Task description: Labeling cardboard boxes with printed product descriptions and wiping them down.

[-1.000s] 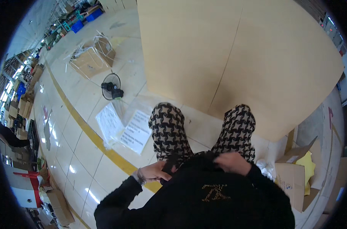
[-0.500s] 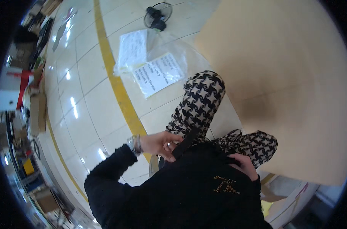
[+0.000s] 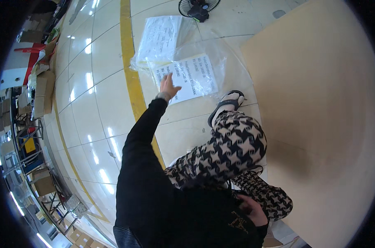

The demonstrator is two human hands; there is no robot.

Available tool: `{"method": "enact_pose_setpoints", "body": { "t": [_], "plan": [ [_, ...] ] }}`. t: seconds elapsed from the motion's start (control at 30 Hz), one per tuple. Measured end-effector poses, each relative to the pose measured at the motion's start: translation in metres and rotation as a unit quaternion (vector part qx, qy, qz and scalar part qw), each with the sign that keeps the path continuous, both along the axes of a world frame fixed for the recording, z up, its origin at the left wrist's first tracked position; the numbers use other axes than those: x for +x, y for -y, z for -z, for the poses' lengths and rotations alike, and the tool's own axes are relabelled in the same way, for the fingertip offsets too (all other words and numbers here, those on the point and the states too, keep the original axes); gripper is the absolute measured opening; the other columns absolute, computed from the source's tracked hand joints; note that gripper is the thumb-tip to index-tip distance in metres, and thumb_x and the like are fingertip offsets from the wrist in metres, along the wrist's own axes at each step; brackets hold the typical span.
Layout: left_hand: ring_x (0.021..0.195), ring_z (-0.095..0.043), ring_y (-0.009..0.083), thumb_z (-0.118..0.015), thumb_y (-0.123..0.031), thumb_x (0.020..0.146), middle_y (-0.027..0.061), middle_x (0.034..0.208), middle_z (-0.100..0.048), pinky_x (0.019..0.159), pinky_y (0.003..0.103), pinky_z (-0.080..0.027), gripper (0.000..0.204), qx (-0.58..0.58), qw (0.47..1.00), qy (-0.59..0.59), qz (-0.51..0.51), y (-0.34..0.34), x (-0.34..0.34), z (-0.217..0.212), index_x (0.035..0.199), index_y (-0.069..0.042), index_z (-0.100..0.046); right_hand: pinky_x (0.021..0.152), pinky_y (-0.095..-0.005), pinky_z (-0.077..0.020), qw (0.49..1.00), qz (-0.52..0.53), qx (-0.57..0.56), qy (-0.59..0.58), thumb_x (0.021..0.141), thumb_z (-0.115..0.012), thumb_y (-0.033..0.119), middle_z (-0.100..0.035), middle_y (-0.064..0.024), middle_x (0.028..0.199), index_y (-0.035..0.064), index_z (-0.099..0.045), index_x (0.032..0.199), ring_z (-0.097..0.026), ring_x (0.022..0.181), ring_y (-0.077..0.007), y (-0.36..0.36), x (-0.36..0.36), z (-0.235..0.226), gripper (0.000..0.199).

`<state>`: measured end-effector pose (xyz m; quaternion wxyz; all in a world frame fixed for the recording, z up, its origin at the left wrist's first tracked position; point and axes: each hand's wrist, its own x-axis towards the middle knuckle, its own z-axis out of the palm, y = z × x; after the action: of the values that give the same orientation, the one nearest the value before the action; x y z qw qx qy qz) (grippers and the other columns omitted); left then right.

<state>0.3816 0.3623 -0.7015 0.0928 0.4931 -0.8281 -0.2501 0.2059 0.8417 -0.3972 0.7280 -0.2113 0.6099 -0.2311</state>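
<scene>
White sheet [image 3: 195, 80], left hand [image 3: 168, 88] over it, grip spread, right hand [image 3: 254, 210] with unclear grip

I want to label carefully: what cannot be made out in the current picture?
Head view, all three:
Black wire-caged fan: its top, cut off by the upper edge.
Left hand: any contact with the white printed paper sheet, hidden beneath its fingers.
Right hand: whether it holds anything, hidden behind the hand.

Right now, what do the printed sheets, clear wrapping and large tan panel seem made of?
Printed sheets: likely matte paper, white with dark print. Clear wrapping: probably glossy plastic film, see-through and creased. Tan panel: perhaps cardboard or fibreboard; smooth, dull face.
</scene>
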Motion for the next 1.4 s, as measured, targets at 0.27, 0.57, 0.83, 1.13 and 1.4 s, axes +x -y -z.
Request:
{"method": "enact_pose_setpoints", "body": {
  "t": [0.27, 0.57, 0.83, 1.13, 1.4],
  "plan": [
    [0.125, -0.027, 0.0340, -0.082, -0.041, 0.044, 0.0179, 0.135, -0.029, 0.095, 0.054, -0.028, 0.117, 0.028, 0.978, 0.195, 0.062, 0.133, -0.115, 0.038, 0.136, -0.010, -0.017, 0.069, -0.0305, -0.0464, 0.997, 0.059, -0.007, 0.049, 0.066, -0.062, -0.007, -0.050, -0.0096, 0.111, 0.0110, -0.038, 0.129, -0.055, 0.084, -0.0191, 0.013, -0.016, 0.021, 0.071],
    [0.119, -0.039, 0.0315, -0.077, -0.050, 0.045, 0.0134, 0.121, -0.050, 0.092, 0.056, -0.028, 0.087, 0.070, 0.921, 0.362, 0.128, 0.097, -0.096, 0.084, 0.118, -0.013, -0.049, 0.074, -0.0327, -0.0488, 0.994, 0.070, -0.026, 0.080, 0.067, -0.064, -0.007, -0.057, -0.0092, 0.095, 0.0083, -0.047, 0.115, -0.057, 0.088, -0.0199, 0.027, -0.033, 0.033, 0.053],
    [0.075, -0.055, 0.0241, -0.053, -0.035, 0.080, 0.0063, 0.077, -0.058, 0.065, 0.042, -0.042, 0.020, -0.198, 0.771, 0.179, 0.578, 0.181, 0.017, 0.202, 0.081, -0.016, -0.060, 0.068, -0.0314, -0.0481, 0.969, 0.170, -0.158, 0.081, 0.077, -0.060, 0.008, -0.054, -0.0066, 0.083, 0.0144, -0.029, 0.134, -0.054, 0.075, -0.0182, 0.061, -0.013, 0.030, 0.066],
    [0.089, -0.056, 0.0393, -0.062, -0.028, 0.073, 0.0243, 0.096, -0.058, 0.081, 0.043, -0.043, 0.042, -0.049, 0.926, 0.189, 0.323, 0.222, -0.109, 0.037, 0.096, 0.007, -0.057, 0.057, -0.0272, -0.0417, 0.881, 0.368, -0.287, -0.076, 0.077, -0.063, 0.008, -0.050, -0.0040, 0.070, 0.0070, -0.038, 0.127, -0.049, 0.064, -0.0137, 0.112, 0.055, 0.026, 0.056],
    [0.090, -0.054, 0.0405, -0.066, -0.023, 0.071, 0.0265, 0.094, -0.057, 0.076, 0.044, -0.045, 0.050, -0.144, 0.905, 0.087, 0.390, 0.160, -0.194, -0.079, 0.104, 0.010, -0.049, 0.063, -0.0217, -0.0453, 0.482, 0.666, 0.048, -0.568, 0.074, -0.063, 0.003, -0.057, -0.0019, 0.072, 0.0050, -0.057, 0.105, -0.052, 0.063, -0.0087, -0.163, 0.113, 0.049, 0.032]
  ]
}}
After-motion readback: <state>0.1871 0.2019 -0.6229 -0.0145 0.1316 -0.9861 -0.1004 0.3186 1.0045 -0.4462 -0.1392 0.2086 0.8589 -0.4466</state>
